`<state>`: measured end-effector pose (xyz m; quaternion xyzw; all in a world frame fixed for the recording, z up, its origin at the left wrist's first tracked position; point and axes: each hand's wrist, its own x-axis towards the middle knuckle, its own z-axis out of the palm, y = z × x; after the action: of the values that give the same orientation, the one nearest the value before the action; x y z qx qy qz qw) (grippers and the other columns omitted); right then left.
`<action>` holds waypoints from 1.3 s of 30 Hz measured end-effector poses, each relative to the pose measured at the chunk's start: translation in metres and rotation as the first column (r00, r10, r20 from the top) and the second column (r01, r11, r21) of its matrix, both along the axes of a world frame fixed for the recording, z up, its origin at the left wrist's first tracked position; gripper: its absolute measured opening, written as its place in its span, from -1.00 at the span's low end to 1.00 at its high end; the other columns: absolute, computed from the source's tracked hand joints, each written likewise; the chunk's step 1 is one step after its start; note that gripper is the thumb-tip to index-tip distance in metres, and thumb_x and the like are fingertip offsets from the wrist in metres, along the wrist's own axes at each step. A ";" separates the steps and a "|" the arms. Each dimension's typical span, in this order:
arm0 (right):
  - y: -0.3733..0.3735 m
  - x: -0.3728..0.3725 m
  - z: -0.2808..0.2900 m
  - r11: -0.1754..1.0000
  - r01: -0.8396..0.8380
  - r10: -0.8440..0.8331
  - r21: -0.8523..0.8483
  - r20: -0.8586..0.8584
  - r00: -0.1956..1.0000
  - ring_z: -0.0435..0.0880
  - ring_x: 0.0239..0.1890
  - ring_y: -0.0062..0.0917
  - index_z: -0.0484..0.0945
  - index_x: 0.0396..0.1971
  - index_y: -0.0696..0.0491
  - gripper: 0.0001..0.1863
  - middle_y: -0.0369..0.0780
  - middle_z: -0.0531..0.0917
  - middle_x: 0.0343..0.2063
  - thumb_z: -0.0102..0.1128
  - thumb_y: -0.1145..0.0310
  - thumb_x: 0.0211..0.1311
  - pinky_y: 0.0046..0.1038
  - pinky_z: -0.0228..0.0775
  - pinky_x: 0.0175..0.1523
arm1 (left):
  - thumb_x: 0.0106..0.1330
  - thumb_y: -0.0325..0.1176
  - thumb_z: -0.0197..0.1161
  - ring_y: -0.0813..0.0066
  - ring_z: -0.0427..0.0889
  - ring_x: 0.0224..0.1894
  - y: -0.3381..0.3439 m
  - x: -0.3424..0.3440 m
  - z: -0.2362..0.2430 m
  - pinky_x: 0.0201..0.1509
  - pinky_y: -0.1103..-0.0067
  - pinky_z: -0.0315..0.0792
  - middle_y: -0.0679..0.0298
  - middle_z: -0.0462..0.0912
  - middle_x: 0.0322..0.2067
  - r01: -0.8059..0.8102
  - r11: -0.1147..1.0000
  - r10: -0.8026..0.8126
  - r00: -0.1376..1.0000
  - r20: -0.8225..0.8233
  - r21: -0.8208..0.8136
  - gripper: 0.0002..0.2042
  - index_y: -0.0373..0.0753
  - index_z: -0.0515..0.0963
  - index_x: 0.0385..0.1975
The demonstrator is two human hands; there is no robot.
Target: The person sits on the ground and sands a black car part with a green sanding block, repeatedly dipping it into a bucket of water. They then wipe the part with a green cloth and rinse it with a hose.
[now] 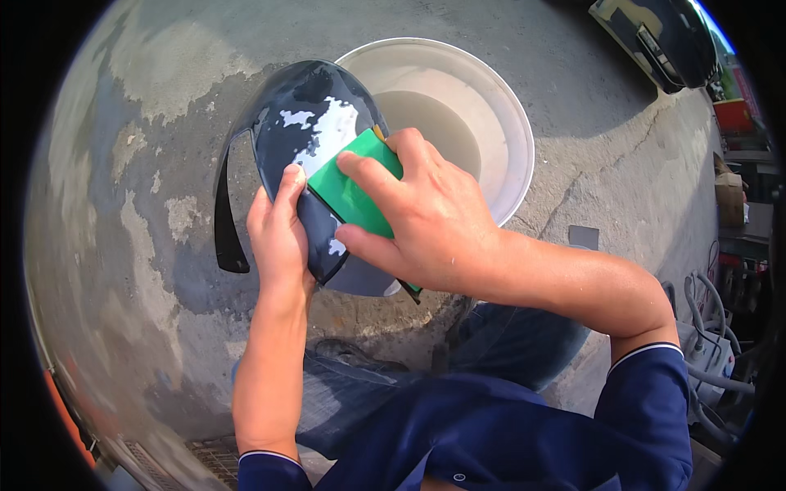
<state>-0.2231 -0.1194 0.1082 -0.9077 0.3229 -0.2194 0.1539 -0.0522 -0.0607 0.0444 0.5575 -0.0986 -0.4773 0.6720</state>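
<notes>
My left hand grips the lower left edge of a glossy black side mirror cover, its thumb lying on the face. The curved shell is wet, with bright reflections, and a thin black arm sticks out at its left. My right hand presses a flat green sanding block against the cover's lower right part, fingers spread over it and thumb at its lower edge. The block hides part of the shell. The cover is held over the left side of a round white bucket holding cloudy water.
Wet patches mark the concrete floor at the left. A dark car part lies at the far right. Grey hoses and a grey box sit at the right edge. A small grey square sheet lies right of the bucket.
</notes>
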 end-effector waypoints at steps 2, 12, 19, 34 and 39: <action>0.011 -0.011 0.005 0.991 -0.126 0.128 0.050 -0.026 0.991 0.69 -0.08 -0.03 0.56 0.21 -0.07 -0.33 0.05 0.51 -0.02 0.54 0.08 0.08 -0.10 0.65 -0.04 | 0.58 -0.30 0.23 0.55 0.67 -0.08 0.000 -0.003 0.000 0.04 0.54 0.55 0.26 0.69 -0.07 0.063 0.998 -0.064 0.997 0.034 0.025 -0.74 -0.36 0.58 0.06; -0.013 -0.002 -0.002 0.999 0.026 -0.027 0.031 0.024 0.999 0.69 -0.11 -0.09 0.60 0.10 -0.01 -0.37 0.02 0.53 -0.11 0.50 0.06 0.00 -0.16 0.65 -0.15 | 0.61 -0.25 0.20 0.56 0.69 -0.06 0.001 -0.016 0.006 0.04 0.55 0.57 0.20 0.70 -0.02 0.149 0.986 -0.147 0.989 0.027 -0.071 -0.68 -0.40 0.56 0.13; -0.057 -0.006 -0.016 0.939 0.112 -0.137 0.325 0.054 0.989 0.61 0.17 0.03 0.27 0.49 0.06 0.03 0.11 0.49 0.19 0.45 -0.13 0.07 -0.07 0.51 0.26 | 0.59 -0.13 0.23 0.61 0.70 -0.28 0.003 0.000 0.003 -0.23 0.63 0.59 0.29 0.73 -0.21 0.278 0.960 -0.280 0.959 0.054 0.037 -0.65 -0.37 0.60 0.01; -0.071 -0.010 -0.006 0.719 0.055 -0.240 0.693 0.174 0.955 0.60 0.26 -0.15 0.23 0.50 0.13 0.07 0.11 0.58 0.21 0.53 -0.08 0.08 -0.22 0.43 0.34 | 0.45 0.02 0.39 0.67 0.38 -0.74 0.003 0.029 0.007 -0.68 0.66 0.21 0.39 0.47 -0.70 0.326 0.849 -0.489 0.782 0.386 0.415 -0.54 -0.19 0.47 -0.55; -0.074 -0.007 -0.007 0.717 0.041 -0.246 0.695 0.197 0.949 0.64 0.20 -0.21 0.20 0.52 0.12 0.10 0.10 0.61 0.15 0.55 -0.06 0.06 -0.27 0.47 0.29 | 0.43 0.01 0.42 0.69 0.39 -0.70 0.002 0.032 0.004 -0.63 0.67 0.26 0.41 0.46 -0.70 0.312 0.836 -0.518 0.718 0.464 0.452 -0.55 -0.22 0.49 -0.51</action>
<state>-0.2303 -0.1929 0.1012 -0.7193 0.4262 -0.2204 0.5024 -0.0203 -0.0587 0.0486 0.7440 -0.3344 -0.4387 0.3771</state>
